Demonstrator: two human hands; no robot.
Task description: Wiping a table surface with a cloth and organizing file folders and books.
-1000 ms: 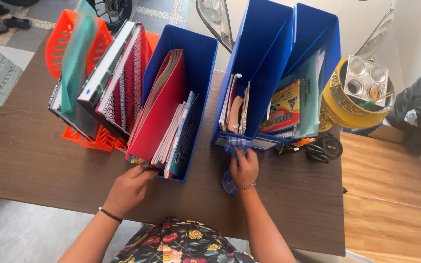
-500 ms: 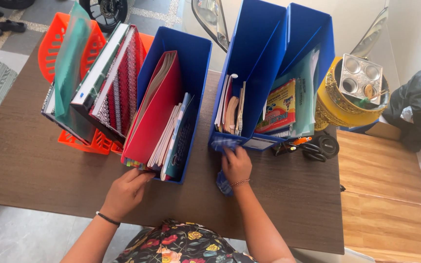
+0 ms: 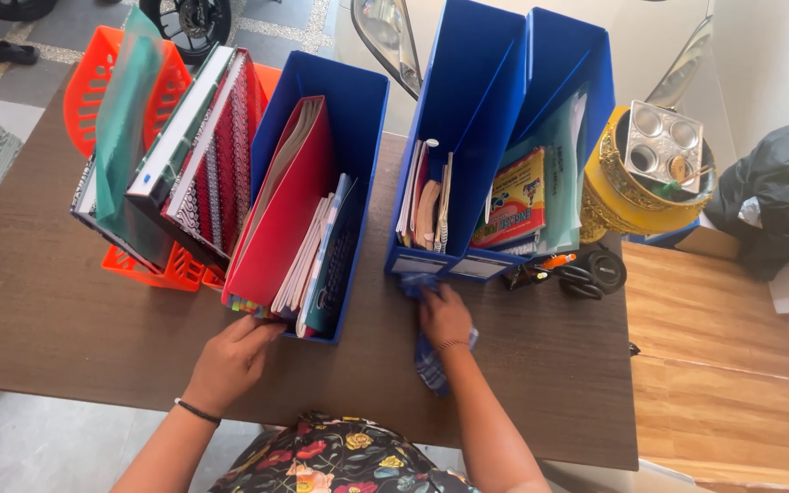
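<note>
The right hand (image 3: pixel 445 317) presses a blue checked cloth (image 3: pixel 429 356) flat on the table (image 3: pixel 66 310); the left hand (image 3: pixel 230 359) curls against the blue file box (image 3: pixel 340 119).

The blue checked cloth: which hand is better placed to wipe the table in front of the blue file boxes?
The right hand. It already presses the blue checked cloth onto the table just before the middle blue file box. The left hand touches the red folder's box.

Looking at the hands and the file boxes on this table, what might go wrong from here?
The right hand presses a blue checked cloth at the foot of the tall blue file box; a hard push might tip it. The scissors lie close by, so the cloth may drag them. The left hand touches the leaning red folder, which might slide out.
</note>
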